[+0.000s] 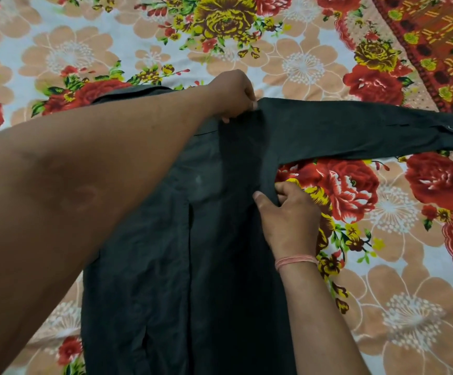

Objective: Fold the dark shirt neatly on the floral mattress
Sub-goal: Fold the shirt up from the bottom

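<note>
The left hand (pixel 233 96) pinches the shirt (pixel 220 239) at its shoulder seam, fingers curled shut on a small ridge of cloth, with the forearm crossing the frame from seven o'clock. The right hand (pixel 285 212) grips the shirt's side edge just under the armpit, thumb on top and fingers tucked beneath the fold, a thread band (pixel 295 261) on the wrist. Between the two hands runs a straight crease, so the step in hand is probably turning the right side panel inward. From that crease the sleeve (pixel 355 131) stretches flat toward three o'clock, its buttoned cuff (pixel 447 131) lying near the mattress's patterned border. The shirt body lies lengthwise toward six o'clock on the mattress (pixel 382 307), with a slit or placket line down its middle. The main risk is the crease skewing: if one hand pulls further than the other, the fold will probably run diagonal and the panel will bunch. The sleeve could drag and twist at the armpit as the panel turns over. The soft bedding gives little resistance, so wrinkles already visible low on the body may get pressed in.
</note>
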